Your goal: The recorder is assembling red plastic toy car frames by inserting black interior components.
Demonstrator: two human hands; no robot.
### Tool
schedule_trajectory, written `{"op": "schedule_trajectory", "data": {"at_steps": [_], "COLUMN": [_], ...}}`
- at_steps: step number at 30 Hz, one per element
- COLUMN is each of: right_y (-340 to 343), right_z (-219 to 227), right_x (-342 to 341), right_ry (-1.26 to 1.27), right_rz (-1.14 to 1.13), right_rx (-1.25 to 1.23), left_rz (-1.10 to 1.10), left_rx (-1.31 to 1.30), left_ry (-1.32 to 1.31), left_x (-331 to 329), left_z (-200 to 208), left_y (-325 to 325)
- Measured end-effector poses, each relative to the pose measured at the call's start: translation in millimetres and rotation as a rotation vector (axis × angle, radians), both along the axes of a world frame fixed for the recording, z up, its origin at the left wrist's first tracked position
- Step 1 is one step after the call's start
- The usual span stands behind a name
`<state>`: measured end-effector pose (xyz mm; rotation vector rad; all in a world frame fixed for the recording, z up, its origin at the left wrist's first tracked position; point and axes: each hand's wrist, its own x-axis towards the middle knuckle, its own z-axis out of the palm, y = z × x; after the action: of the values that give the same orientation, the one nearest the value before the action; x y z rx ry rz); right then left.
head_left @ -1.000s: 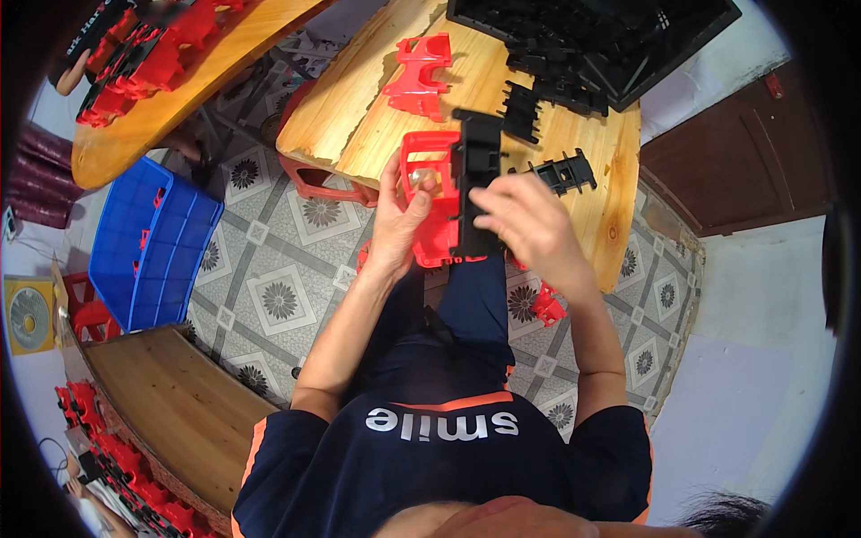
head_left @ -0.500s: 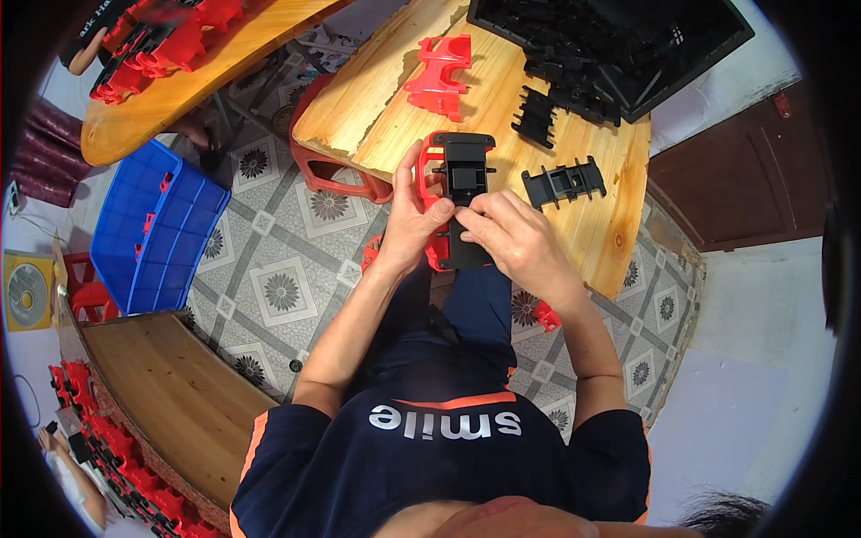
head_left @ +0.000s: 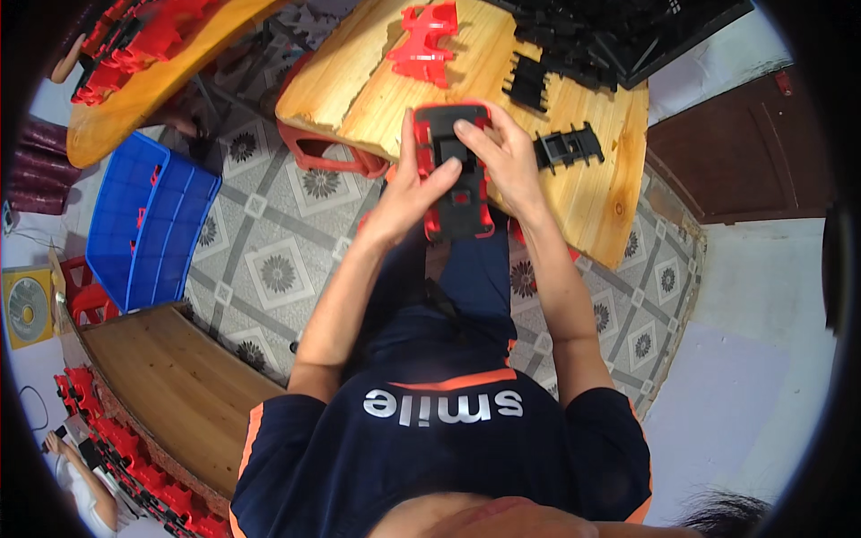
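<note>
1. A patterned tile floor point(head_left: 278, 273) spreads under the room, with a brown door point(head_left: 731, 152) at the right.
2. A light wooden table point(head_left: 596, 197) stands ahead of the person, its near edge rough and curved.
3. A brown wooden bench point(head_left: 170, 403) runs along the near left; another tabletop point(head_left: 112, 130) with red and black parts on it is at the far left.
4. A blue crate point(head_left: 170, 229) stands on the left, a few small red pieces inside it.
5. A black tray point(head_left: 695, 45) sits at the far right of the table, black parts point(head_left: 574, 40) heaped in and beside it.
6. A red stool point(head_left: 327, 161) is partly under the table's left side.
7. The left hand point(head_left: 408, 197) grips the left side of a black-and-red part point(head_left: 453, 220), thumb on its black face.
8. The right hand point(head_left: 507, 161) holds its right side, thumb also on the black face.
9. That part is above the person's lap and the table's near edge, its red frame showing around the black plate.
10. On the table lie a loose red frame point(head_left: 427, 45), farther away, and two black plates point(head_left: 570, 147) toward the right, apart from each other.
</note>
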<state>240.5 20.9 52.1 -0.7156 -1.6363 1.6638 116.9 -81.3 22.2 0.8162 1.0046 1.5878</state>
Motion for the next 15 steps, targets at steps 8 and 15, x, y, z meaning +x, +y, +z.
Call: {"op": "schedule_trajectory", "data": {"at_steps": [8,15], "right_y": [-22,-40], "right_z": [-2,-22], "right_x": [-29,-38], "right_ry": [0.07,0.248], "right_rz": [0.149,0.365], "right_rx": [-0.035,0.022], "left_rz": [0.284,0.737], "left_rx": [0.074,0.231], "left_ry": [0.013,0.132], "left_x": [-18,-44], "left_z": [7,11], "left_y": [-8,-25]}}
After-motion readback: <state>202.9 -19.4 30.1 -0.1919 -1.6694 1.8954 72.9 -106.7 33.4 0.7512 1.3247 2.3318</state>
